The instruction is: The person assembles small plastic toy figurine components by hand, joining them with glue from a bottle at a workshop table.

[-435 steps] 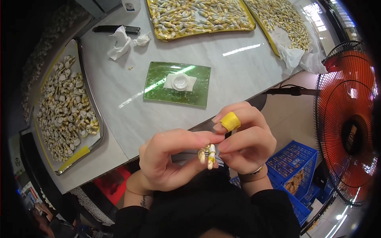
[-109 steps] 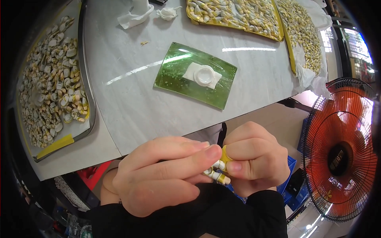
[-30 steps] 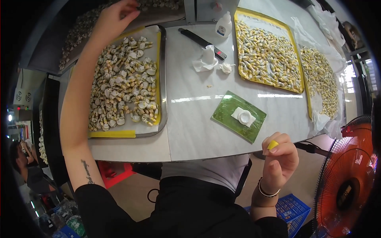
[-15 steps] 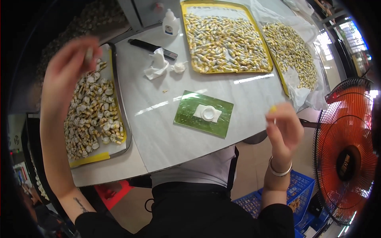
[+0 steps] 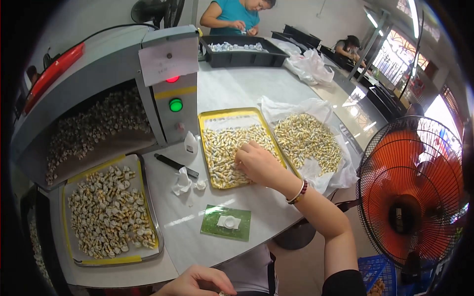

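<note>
- Biggest thing in view is the white table (image 5: 256, 89), running from the bottom middle of the frame up to the top centre.
- Upper left sits a grey machine (image 5: 98, 93) with a green button (image 5: 176, 105) and a red light above it; its open mouth is packed with small pale parts.
- Right side, an orange fan (image 5: 412, 190) stands off the table edge, with a blue crate (image 5: 377, 276) on the floor under it.
- Lower left there's a metal tray (image 5: 148, 207) with yellow tape on its rim, loaded with chunkier pale pieces.
- Dead centre is the yellow tray (image 5: 232, 114) full of small cream-and-yellow parts, and right beside it a white plastic sheet (image 5: 316, 106) holding another heap of the same parts.
- Top centre, a dark bin (image 5: 242, 56) with a co-worker in a teal top behind it.
- The person's right hand (image 5: 256, 163) is stretched out over the yellow tray, fingers curled down into the parts, looks like pinching one, though what's actually gripped is hidden.
- The left hand (image 5: 197, 283) is down at the bottom edge, loosely curled with something tiny at the fingertips; can't tell what.
- So the hands are well apart.
- Small stuff: a green mat (image 5: 215, 229) with a white cap on it, crumpled tissue (image 5: 182, 182), a black tool (image 5: 175, 164) and a little white bottle (image 5: 190, 143).
</note>
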`<state>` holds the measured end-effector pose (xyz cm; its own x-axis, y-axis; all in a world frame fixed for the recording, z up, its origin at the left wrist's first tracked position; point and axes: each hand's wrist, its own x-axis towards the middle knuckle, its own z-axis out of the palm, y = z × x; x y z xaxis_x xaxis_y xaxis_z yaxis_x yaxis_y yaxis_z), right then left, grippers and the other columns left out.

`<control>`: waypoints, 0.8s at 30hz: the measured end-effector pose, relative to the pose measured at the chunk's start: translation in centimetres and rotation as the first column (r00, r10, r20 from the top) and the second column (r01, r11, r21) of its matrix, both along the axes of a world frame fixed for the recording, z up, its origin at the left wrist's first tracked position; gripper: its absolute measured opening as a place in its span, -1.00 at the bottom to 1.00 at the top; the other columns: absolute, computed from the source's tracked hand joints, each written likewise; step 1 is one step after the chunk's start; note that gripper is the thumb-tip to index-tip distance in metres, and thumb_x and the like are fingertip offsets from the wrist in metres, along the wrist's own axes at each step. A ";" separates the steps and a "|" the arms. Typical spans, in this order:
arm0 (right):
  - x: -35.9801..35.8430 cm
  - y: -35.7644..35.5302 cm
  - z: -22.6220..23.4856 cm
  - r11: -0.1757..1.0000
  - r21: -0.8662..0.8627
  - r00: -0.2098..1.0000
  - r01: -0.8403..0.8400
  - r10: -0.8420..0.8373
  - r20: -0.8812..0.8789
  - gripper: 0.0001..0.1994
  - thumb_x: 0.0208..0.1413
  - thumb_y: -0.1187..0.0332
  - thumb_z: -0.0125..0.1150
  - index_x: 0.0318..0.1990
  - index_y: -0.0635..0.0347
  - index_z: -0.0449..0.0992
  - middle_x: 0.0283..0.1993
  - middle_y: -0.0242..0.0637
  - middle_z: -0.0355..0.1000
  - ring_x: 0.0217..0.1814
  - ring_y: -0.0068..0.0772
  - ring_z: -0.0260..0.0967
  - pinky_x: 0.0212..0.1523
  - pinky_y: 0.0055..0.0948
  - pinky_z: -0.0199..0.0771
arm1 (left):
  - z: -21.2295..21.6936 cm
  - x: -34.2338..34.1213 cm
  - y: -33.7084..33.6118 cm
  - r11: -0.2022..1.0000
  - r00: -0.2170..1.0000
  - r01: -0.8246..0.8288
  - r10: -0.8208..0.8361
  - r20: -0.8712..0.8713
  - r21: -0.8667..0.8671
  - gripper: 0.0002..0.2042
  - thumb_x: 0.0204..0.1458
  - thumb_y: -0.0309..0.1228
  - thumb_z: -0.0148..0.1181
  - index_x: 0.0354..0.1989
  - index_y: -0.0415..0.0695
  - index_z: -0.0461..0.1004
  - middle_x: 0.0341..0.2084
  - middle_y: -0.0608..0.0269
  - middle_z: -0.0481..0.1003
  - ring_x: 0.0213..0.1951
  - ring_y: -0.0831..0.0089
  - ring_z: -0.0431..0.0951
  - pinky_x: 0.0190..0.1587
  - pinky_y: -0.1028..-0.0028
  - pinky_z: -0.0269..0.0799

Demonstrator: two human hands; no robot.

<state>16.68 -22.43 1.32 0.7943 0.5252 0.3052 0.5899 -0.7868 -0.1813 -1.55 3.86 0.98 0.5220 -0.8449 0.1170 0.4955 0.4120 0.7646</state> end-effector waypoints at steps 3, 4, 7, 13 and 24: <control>0.3 -0.3 -0.2 0.999 0.031 1.000 0.014 -0.013 -0.023 -0.95 -0.07 0.44 0.13 -0.43 0.20 0.43 -0.35 -0.24 0.33 -0.19 -0.20 0.27 -0.12 -0.35 0.31 | 1.7 0.3 -0.7 0.995 0.999 -0.015 0.018 0.034 -0.096 -0.79 -0.23 -0.69 0.27 -0.34 -0.37 0.50 -0.33 -0.08 0.49 -0.33 0.31 0.54 -0.28 0.47 0.45; 0.4 -0.6 -0.3 1.000 0.003 0.999 0.027 -0.028 0.021 -0.95 -0.06 0.43 0.13 -0.44 0.20 0.43 -0.35 -0.24 0.33 -0.19 -0.20 0.27 -0.12 -0.35 0.31 | 3.0 0.3 -0.9 0.985 0.973 -0.170 0.165 0.161 0.015 -0.78 -0.27 -0.69 0.29 -0.36 -0.36 0.51 -0.36 -0.05 0.50 -0.35 0.32 0.54 -0.29 0.48 0.45; 0.4 -0.6 -0.2 0.997 -0.057 0.997 0.050 -0.047 0.056 -0.94 -0.06 0.42 0.14 -0.44 0.20 0.43 -0.36 -0.23 0.34 -0.19 -0.20 0.27 -0.12 -0.34 0.31 | 4.8 0.4 -2.3 0.820 0.800 -0.542 0.437 0.410 0.185 -0.68 -0.36 -0.66 0.35 -0.33 -0.28 0.47 -0.43 0.07 0.53 -0.36 0.38 0.51 -0.26 0.51 0.41; 0.8 -0.8 -0.9 0.996 -0.064 0.990 0.057 -0.048 0.129 -0.92 -0.06 0.41 0.15 -0.46 0.20 0.43 -0.37 -0.23 0.34 -0.20 -0.20 0.28 -0.16 -0.33 0.33 | 7.6 0.3 -5.3 0.641 0.398 -0.760 0.590 0.703 -0.108 -0.63 -0.29 -0.62 0.35 -0.26 -0.21 0.38 -0.37 0.08 0.51 -0.39 0.37 0.52 -0.27 0.49 0.42; -0.5 0.0 0.0 0.992 -0.091 0.990 0.085 -0.073 0.124 -0.90 -0.06 0.38 0.09 -0.47 0.18 0.50 -0.36 -0.25 0.39 -0.19 -0.24 0.33 -0.21 -0.32 0.40 | 14.8 -0.1 -8.5 0.700 0.403 -0.367 0.714 0.573 -0.613 -0.72 -0.40 -0.51 0.20 -0.40 0.06 0.52 -0.53 0.26 0.38 -0.59 0.47 0.39 -0.50 0.58 0.25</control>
